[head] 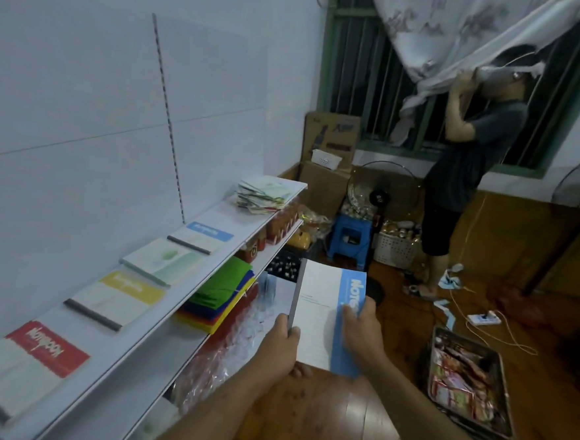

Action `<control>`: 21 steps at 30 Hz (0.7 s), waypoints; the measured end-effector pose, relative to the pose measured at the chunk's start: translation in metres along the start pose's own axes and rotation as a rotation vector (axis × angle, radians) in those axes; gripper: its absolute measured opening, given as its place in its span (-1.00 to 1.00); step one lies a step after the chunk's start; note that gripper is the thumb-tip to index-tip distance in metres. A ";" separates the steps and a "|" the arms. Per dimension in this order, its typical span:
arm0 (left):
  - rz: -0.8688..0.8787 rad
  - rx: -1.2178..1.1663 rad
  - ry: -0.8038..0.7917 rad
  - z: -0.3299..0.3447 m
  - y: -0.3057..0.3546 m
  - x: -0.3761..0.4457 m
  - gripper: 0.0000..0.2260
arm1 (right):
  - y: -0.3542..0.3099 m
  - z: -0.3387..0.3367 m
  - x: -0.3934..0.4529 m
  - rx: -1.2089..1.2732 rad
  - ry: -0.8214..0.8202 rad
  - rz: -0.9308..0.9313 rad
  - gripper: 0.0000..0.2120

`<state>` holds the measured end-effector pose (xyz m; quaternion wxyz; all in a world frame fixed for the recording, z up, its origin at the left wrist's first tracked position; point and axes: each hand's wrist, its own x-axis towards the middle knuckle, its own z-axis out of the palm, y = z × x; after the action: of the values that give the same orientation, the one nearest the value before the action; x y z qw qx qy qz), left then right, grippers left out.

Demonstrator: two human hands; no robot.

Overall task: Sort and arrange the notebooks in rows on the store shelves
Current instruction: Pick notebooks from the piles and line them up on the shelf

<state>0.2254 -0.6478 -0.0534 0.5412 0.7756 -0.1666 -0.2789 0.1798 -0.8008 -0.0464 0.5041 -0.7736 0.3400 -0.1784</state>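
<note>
I hold a white notebook with a blue band in front of me, off the shelf's right side. My left hand grips its dark spine at the lower left. My right hand pinches the blue band at the right edge. On the top white shelf lie, in a row, a red-banded notebook, a yellow-banded one, a green-printed one and a blue-banded one. A loose pile of notebooks sits at the shelf's far end.
Lower shelves hold coloured folded sheets and clear plastic packs. On the wooden floor are a metal tray of snack packets, a blue stool, a white basket and cables. A person stands at the window.
</note>
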 end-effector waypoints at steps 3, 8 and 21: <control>-0.002 0.002 -0.014 0.010 0.006 0.044 -0.84 | 0.005 -0.004 0.041 0.005 0.015 0.016 -0.77; -0.002 0.025 -0.043 0.017 0.021 0.134 -0.81 | 0.005 -0.001 0.123 -0.003 0.043 0.045 -0.72; 0.057 0.016 -0.058 -0.014 0.100 0.374 -0.79 | -0.050 0.023 0.360 0.003 0.127 0.056 -0.62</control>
<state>0.5330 -0.8830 -0.0510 0.5375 0.7666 -0.2066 -0.2841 0.4647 -1.0265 -0.0350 0.4874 -0.7503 0.3924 -0.2135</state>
